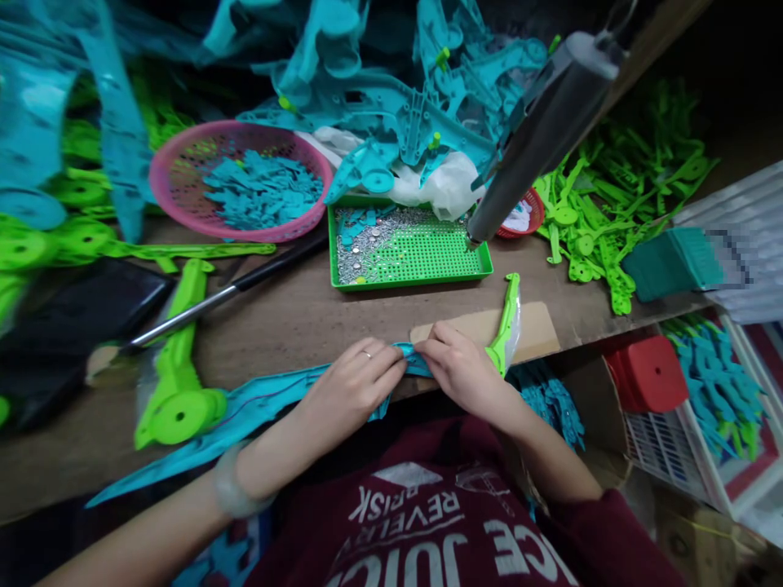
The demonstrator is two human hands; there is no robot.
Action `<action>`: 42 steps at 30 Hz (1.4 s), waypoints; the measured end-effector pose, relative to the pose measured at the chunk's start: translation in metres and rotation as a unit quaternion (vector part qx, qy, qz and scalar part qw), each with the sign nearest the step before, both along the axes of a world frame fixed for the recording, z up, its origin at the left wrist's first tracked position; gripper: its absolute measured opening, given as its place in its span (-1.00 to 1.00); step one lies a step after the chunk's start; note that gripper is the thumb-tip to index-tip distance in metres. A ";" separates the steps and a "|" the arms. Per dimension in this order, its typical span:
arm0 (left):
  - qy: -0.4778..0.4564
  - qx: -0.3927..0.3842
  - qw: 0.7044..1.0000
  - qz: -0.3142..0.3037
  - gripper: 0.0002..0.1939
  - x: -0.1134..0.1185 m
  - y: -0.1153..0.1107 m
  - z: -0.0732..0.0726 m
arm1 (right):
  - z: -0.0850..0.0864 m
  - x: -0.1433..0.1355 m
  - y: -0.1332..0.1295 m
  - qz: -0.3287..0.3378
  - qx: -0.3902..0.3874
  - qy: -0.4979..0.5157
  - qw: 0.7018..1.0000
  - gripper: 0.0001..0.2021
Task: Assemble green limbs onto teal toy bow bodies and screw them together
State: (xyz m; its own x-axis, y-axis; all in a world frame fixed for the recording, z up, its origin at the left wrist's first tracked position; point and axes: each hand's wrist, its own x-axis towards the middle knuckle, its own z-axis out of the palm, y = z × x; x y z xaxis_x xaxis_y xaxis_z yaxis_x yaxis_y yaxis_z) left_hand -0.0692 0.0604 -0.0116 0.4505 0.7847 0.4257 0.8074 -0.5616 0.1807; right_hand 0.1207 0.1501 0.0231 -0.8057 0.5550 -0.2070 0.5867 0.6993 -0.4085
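A long blue plastic shell half [250,401] lies along the front edge of the bench, its pointed end toward the lower left and a thin dark wire along its inside. My left hand [365,377] is closed over its right portion. Fingertips of my right hand [457,367] pinch together at the same end, against the blue plastic; any small part between them is hidden. Just beyond my right hand, a green plastic piece with a clear blade [506,326] rests on flat cardboard [541,330]. Left of my hands lies another green piece with a round end [180,408].
A grey power screwdriver [544,134] hangs above a green tray [409,285] of screws. Behind are a pink basket [165,175] of small blue parts and piled blue shells [391,106]. Green parts [612,196] heap at right; a metal rod [201,308] lies left.
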 end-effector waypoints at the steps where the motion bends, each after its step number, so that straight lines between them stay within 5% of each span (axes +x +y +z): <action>1: 0.009 -0.006 1.000 0.004 -0.73 0.001 0.000 0.001 | 0.000 -0.001 0.001 -0.005 -0.002 0.003 1.000 -0.78; 15: 0.010 -0.041 0.997 0.064 -0.68 0.005 0.006 0.001 | -0.005 -0.010 0.001 -0.002 0.055 -0.009 0.998 -0.90; 24: -0.019 -0.046 0.997 0.063 -0.68 0.005 0.008 -0.002 | -0.024 0.004 -0.009 0.028 0.124 0.148 0.981 -0.79; 29: -0.053 -0.055 0.995 0.067 -0.72 0.004 0.005 -0.008 | -0.023 0.006 -0.011 0.056 0.168 0.149 0.973 -0.78; 42: -0.105 -0.055 0.990 0.072 -0.68 0.004 0.002 -0.011 | -0.019 0.004 -0.012 -0.010 0.039 0.148 0.988 -0.72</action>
